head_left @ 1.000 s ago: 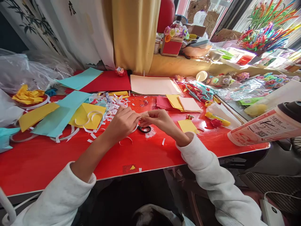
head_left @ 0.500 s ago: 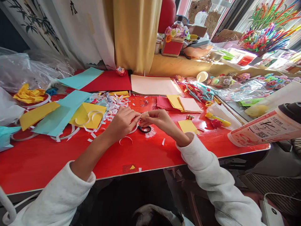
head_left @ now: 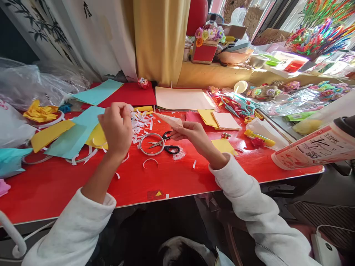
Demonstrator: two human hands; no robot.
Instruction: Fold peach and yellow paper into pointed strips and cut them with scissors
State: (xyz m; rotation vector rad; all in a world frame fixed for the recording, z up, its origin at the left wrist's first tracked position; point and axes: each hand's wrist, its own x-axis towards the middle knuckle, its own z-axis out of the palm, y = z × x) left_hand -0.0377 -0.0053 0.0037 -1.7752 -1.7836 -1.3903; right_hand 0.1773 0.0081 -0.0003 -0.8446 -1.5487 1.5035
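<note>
Between the thumb and fingers of my right hand (head_left: 191, 135) is a folded piece of pale pink paper (head_left: 169, 119), narrowing to a point on its left. My left hand (head_left: 118, 129) is raised apart from it with curled fingers; a small pale spot shows at the fingertips, too small to name. Below the hands, black-handled scissors (head_left: 172, 149) lie on the red table (head_left: 177, 181), their blades within the outline of a pale ring (head_left: 140, 148). A thin curled paper strip (head_left: 150, 160) rests in front of the ring.
White paper shreds (head_left: 141, 123) and blue paper sheets (head_left: 69, 138) lie to the left. At the back is a peach paper stack (head_left: 183, 98). Small cut squares (head_left: 226, 121), a yellow glue tube (head_left: 260, 137) and a tilted cup (head_left: 313, 147) are on the right.
My hands, together on the paper before, have parted: the left moved up and left, while the right keeps the folded paper. The scissors and ring now show more fully.
</note>
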